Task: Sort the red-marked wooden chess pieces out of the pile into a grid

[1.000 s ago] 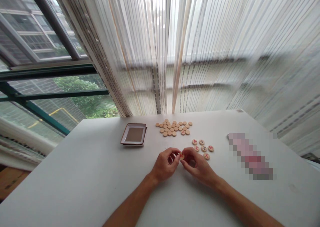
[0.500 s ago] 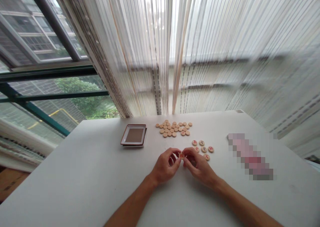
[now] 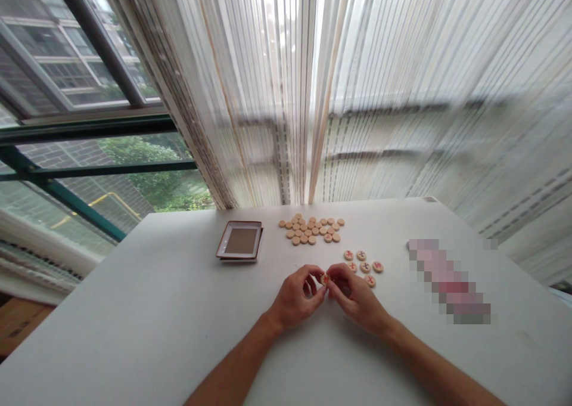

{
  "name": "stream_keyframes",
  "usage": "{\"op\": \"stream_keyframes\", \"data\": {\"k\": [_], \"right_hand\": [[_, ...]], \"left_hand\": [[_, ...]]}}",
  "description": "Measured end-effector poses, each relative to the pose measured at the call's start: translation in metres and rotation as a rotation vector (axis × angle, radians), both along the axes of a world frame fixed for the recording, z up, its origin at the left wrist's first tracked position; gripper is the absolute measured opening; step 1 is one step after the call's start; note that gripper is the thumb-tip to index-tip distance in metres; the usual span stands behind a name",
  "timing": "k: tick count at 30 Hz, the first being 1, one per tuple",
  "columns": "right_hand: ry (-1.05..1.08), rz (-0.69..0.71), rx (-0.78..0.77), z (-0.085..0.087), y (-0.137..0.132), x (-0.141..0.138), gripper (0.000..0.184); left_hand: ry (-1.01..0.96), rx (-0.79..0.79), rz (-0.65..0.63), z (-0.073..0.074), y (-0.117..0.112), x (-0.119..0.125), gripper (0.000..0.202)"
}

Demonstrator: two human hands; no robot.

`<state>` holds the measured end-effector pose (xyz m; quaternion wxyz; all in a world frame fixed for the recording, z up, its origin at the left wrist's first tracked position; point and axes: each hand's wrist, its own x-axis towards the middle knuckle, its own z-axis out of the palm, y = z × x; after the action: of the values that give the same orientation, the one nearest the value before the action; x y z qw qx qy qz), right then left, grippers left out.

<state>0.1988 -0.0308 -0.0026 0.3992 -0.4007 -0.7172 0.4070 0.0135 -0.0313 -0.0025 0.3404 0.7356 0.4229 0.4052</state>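
Over a white table [image 3: 156,310], the left hand [image 3: 294,296] and right hand [image 3: 358,294] meet, fingers curled, their fingertips pinching one disc [image 3: 325,280] from either side. It sits between the two hands, near the lettered pieces [image 3: 365,267] beyond the right one. Round and pale wooden, it shows a red character, too small to read.

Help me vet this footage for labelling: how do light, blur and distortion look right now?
Head view: daylight glows through the curtain, brightest near top centre; head view: the curtain's far right looks smeared and stretched; head view: square pixelation masks an item on the table; head view: the held piece shows a red mark, too small to read surely.
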Motion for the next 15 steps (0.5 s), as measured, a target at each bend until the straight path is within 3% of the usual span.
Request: {"op": "stream_keyframes", "data": {"k": [15], "right_hand": [[-0.034,-0.038,-0.049,0.0003,-0.0016,0.0006,0.02]], "left_hand": [[0.053,0.012,-0.048,-0.0016,-0.0023,0.0005,0.024]]}}
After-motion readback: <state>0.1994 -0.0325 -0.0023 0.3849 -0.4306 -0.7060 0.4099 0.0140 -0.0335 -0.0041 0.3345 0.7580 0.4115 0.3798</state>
